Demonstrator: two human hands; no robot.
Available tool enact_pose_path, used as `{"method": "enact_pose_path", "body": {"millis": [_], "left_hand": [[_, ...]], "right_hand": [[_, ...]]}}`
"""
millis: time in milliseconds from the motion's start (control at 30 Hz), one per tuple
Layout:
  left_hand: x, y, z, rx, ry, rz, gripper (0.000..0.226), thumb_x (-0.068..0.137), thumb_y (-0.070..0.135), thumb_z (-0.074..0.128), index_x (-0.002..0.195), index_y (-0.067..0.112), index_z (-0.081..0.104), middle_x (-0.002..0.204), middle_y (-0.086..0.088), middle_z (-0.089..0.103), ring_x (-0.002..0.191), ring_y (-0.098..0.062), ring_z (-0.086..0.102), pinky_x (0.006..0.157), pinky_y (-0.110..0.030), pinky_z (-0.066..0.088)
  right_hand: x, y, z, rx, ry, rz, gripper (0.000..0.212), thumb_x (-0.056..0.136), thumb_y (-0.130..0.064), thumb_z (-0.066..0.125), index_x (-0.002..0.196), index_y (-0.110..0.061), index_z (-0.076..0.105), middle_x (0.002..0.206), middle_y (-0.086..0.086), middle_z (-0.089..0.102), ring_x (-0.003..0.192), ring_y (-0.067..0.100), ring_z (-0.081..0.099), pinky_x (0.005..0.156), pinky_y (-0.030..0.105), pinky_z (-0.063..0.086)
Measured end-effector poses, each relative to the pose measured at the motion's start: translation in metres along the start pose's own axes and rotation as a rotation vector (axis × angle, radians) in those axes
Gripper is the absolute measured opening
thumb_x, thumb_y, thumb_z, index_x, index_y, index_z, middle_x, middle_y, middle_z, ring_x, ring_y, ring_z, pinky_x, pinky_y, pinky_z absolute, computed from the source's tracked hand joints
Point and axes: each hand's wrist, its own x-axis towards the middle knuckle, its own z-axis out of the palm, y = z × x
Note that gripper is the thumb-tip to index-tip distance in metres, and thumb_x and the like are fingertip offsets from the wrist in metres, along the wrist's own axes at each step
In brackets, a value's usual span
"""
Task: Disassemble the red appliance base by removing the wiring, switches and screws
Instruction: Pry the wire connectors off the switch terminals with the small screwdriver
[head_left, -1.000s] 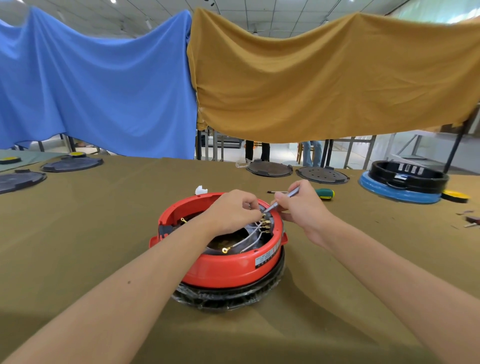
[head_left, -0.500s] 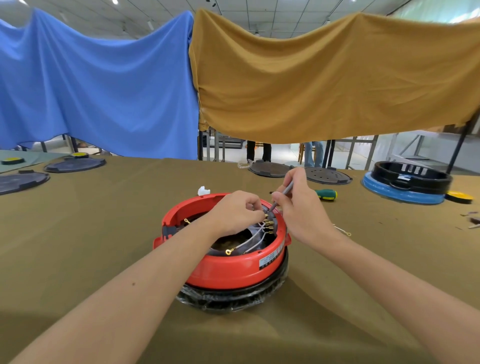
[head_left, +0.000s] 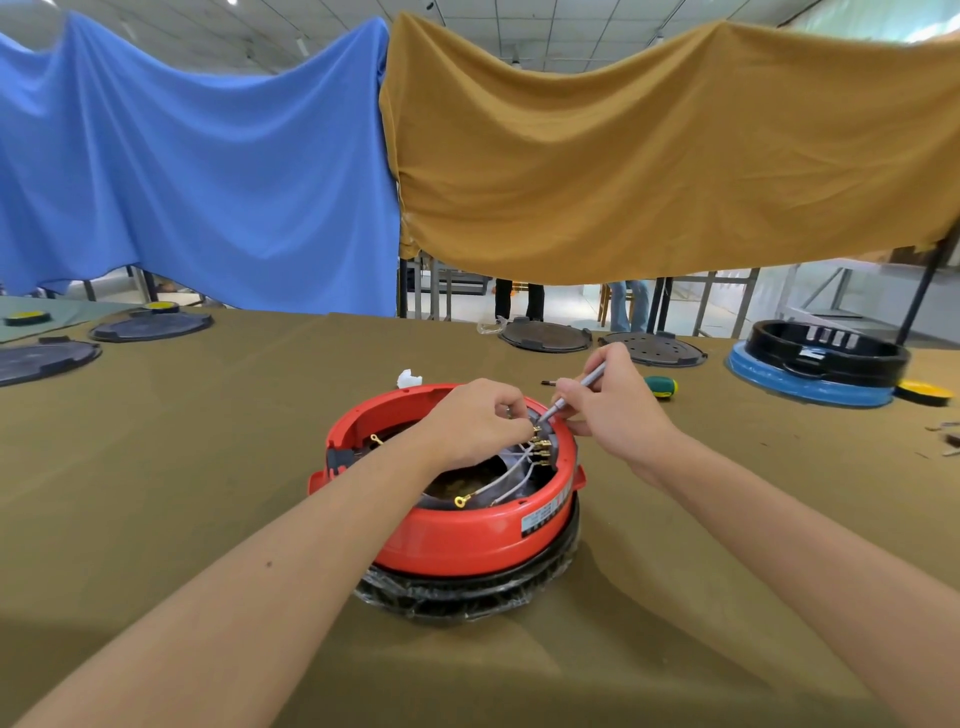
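Observation:
The red appliance base (head_left: 467, 540) stands upside down on the olive table cloth, on a black rim wrapped in clear film. Grey wires (head_left: 511, 473) with brass terminals fan out inside it towards its far right wall. My left hand (head_left: 475, 421) reaches over the opening, its fingers curled and pinching something at the brass terminals; what it pinches is hidden. My right hand (head_left: 610, 410) grips a thin grey wire or tool (head_left: 574, 389) like a pen, with its tip at the same terminal block.
A green-handled screwdriver (head_left: 660, 385) lies behind my right hand. A small white part (head_left: 409, 378) sits behind the base. Dark round lids (head_left: 545, 336) lie at the table's far edge and far left. A black and blue appliance base (head_left: 821, 364) stands at the right.
My right hand has tilted the grey piece more upright, then lowered its tip onto the terminals. My left hand has stayed on the terminals.

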Motion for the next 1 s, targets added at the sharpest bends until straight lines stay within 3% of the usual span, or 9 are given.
{"method": "enact_pose_path", "body": {"millis": [67,333,467,633,800,933,1000], "left_hand": [[0.0002,-0.0002,0.0003,0.000,-0.002,-0.001,0.011,0.088,0.023,0.061,0.077,0.020,0.064,0.049,0.020,0.048,0.049,0.008,0.046,0.053,-0.021,0.029],[0.0003,0.0001,0.0006,-0.001,0.000,0.001,0.013,0.086,0.022,0.061,0.073,0.023,0.061,0.058,0.012,0.043,0.055,-0.005,0.040,0.055,-0.024,0.031],[0.0002,-0.0008,0.0007,0.009,0.004,0.006,0.014,0.087,0.022,0.060,0.073,0.025,0.060,0.059,0.013,0.044,0.055,-0.002,0.040,0.053,-0.023,0.030],[0.0014,-0.0012,0.0014,0.011,0.014,0.015,0.012,0.087,0.022,0.061,0.075,0.022,0.062,0.053,0.017,0.047,0.048,0.007,0.045,0.053,-0.022,0.030],[0.0014,-0.0014,0.0010,0.004,0.006,0.019,0.013,0.087,0.022,0.061,0.074,0.023,0.062,0.050,0.020,0.048,0.049,0.010,0.047,0.053,-0.020,0.029],[0.0016,-0.0014,0.0009,-0.004,-0.006,0.014,0.015,0.088,0.021,0.061,0.073,0.025,0.060,0.048,0.030,0.050,0.050,0.013,0.047,0.054,-0.019,0.029],[0.0015,-0.0014,0.0012,-0.008,0.007,0.009,0.016,0.087,0.021,0.061,0.071,0.026,0.060,0.047,0.027,0.049,0.049,0.009,0.045,0.054,-0.020,0.029]], "right_hand": [[-0.0007,-0.0002,-0.0009,0.093,-0.001,0.047,0.017,0.101,-0.009,0.054,0.101,-0.015,0.037,0.101,0.019,0.066,0.079,0.020,0.071,0.063,0.026,0.060],[-0.0054,0.0073,-0.0009,0.198,0.052,0.028,0.017,0.101,-0.008,0.053,0.102,-0.015,0.038,0.098,0.019,0.064,0.069,0.013,0.072,0.058,0.021,0.057],[-0.0062,0.0083,0.0012,-0.013,0.052,-0.165,0.020,0.101,-0.008,0.053,0.097,-0.018,0.036,0.091,0.011,0.063,0.079,0.019,0.071,0.065,0.032,0.061],[-0.0099,0.0052,0.0052,-0.311,-0.028,-0.370,0.029,0.102,-0.012,0.050,0.090,-0.030,0.031,0.079,0.003,0.060,0.061,0.004,0.059,0.050,0.021,0.049],[-0.0078,0.0066,0.0025,-0.224,0.037,-0.316,0.023,0.101,-0.012,0.053,0.095,-0.024,0.034,0.083,0.004,0.060,0.072,0.012,0.068,0.064,0.038,0.059],[-0.0053,0.0075,0.0007,-0.156,0.041,-0.262,0.028,0.100,-0.010,0.054,0.090,-0.027,0.034,0.086,0.005,0.061,0.074,0.011,0.069,0.067,0.042,0.061],[-0.0037,0.0070,0.0004,-0.190,0.038,-0.270,0.029,0.100,-0.012,0.055,0.089,-0.029,0.034,0.085,0.004,0.061,0.074,0.012,0.069,0.067,0.042,0.061]]}}
